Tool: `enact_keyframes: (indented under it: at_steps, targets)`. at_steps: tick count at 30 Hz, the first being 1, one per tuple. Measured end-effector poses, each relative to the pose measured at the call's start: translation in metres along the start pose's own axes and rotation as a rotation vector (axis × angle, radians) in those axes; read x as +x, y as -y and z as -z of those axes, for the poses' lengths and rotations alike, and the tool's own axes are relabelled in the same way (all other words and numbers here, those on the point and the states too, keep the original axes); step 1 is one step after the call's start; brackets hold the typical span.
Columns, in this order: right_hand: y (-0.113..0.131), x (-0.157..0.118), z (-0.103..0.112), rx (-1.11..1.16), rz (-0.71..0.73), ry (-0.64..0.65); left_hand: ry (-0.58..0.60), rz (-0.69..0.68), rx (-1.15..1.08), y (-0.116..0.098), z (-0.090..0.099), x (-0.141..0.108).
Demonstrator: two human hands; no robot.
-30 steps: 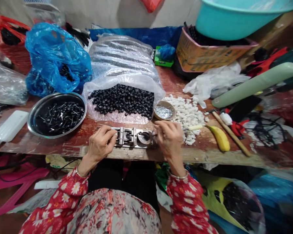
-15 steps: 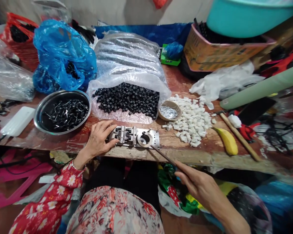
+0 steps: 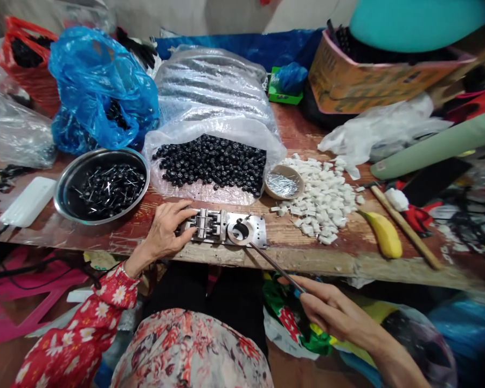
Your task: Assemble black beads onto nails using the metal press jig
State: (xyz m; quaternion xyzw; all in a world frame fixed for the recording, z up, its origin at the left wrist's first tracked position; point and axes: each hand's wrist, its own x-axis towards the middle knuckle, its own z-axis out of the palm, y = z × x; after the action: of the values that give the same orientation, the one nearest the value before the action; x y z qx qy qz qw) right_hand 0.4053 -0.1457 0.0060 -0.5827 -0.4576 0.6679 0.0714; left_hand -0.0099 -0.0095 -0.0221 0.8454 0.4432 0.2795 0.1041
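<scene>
A metal jig (image 3: 207, 224) lies along the front of the table, with rods and blocks at its left and a round ring (image 3: 239, 231) on its right plate. My left hand (image 3: 167, 230) is closed around the jig's left end, thumb in front and fingers behind. In my right hand (image 3: 327, 302), below the table edge, is a thin dark metal rod (image 3: 272, 263). Its far tip meets the ring's front side; I cannot tell whether it is fixed there. Behind the jig, small black round parts (image 3: 214, 161) spill from a clear plastic bag (image 3: 214, 91).
On the left stands a steel bowl (image 3: 59, 199) of black parts with metal pins. A small bowl (image 3: 300, 188) of pins sits beside white pieces (image 3: 327, 207). Farther right are a yellow banana-shaped object (image 3: 383, 234) and a wooden stick (image 3: 408, 229). A white power bank (image 3: 28, 202) lies left.
My right hand has shifted slightly down and right along with the rod, its fingers set differently on it. My left hand stays on the jig. The view has moved a little.
</scene>
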Motion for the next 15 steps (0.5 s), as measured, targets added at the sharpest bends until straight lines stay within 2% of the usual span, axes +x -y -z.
enact_keyframes:
  at_steps: [6, 8, 15]
  targets:
    - [-0.006, -0.006, -0.054, 0.159, 0.05, -0.119, 0.001, 0.035, -0.026, -0.001, 0.0, 0.002]
    - [-0.005, -0.008, -0.066, 0.199, 0.088, -0.16, 0.014, 0.024, -0.034, 0.001, 0.003, 0.002]
    - [-0.002, -0.007, -0.069, 0.271, 0.088, -0.18, 0.108, -0.045, 0.05, 0.006, 0.011, -0.001]
